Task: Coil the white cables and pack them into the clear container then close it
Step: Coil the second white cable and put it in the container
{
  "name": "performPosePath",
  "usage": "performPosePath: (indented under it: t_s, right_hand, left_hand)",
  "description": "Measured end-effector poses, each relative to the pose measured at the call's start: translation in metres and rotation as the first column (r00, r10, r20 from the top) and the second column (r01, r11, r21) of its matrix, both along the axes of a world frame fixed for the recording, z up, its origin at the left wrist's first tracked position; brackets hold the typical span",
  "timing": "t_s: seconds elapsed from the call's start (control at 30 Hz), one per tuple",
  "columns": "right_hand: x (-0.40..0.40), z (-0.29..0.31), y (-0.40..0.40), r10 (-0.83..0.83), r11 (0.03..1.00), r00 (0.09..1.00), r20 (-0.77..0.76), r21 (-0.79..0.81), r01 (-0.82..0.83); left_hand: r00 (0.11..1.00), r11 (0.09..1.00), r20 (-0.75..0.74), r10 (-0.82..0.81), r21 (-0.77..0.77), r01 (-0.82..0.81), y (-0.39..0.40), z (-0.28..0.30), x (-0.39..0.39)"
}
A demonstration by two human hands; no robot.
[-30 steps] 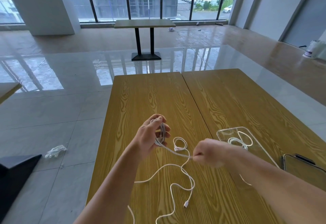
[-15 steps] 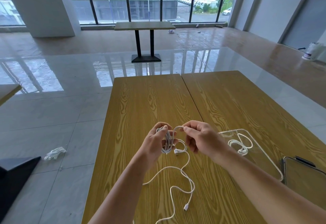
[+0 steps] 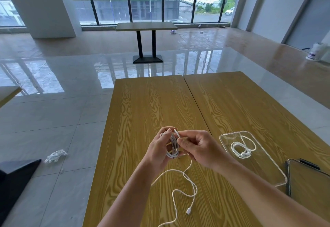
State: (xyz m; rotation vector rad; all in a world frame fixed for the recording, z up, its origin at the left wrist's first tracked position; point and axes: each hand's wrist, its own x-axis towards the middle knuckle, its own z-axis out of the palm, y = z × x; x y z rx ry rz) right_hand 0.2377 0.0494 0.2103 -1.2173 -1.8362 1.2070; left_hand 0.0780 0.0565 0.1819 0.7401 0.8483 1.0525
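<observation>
Coiling is the step in hand: left hand (image 3: 160, 148) grips the white cable (image 3: 172, 146) bundle, right hand (image 3: 198, 148) pinches a strand beside it, and slack trailing toward six o'clock needs winding before the clear container (image 3: 267, 169) at three o'clock.

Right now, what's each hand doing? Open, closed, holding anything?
Left hand: closed around the coiled part of the white cable.
Right hand: pinching a strand of the same cable at the coil.
</observation>
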Motion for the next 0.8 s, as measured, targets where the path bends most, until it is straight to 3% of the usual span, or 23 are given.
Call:
performPosePath:
  t_s: [0.3,0.47,0.63,0.8]
  right_hand:
    - [-0.009,-0.008,-0.005,0.042,0.986,0.983,0.179,0.152,-0.069]
    - [-0.010,-0.008,-0.007,0.002,0.988,0.993,0.115,0.155,-0.020]
    - [0.000,-0.006,-0.008,-0.125,0.988,0.987,-0.104,-0.108,0.114]
    - [0.000,-0.006,-0.016,-0.312,0.922,0.892,-0.327,-0.332,0.200]
  left_hand:
    - [0.999,1.000,0.044,-0.005,-0.008,0.005,-0.001,-0.001,0.007]
    - [0.981,0.999,0.191,0.030,-0.023,-0.026,-0.002,-0.001,0.005]
    - [0.967,0.992,0.223,0.122,-0.032,-0.118,-0.002,0.002,0.001]
    - [0.945,0.979,0.261,0.197,-0.001,-0.204,-0.002,0.003,0.005]
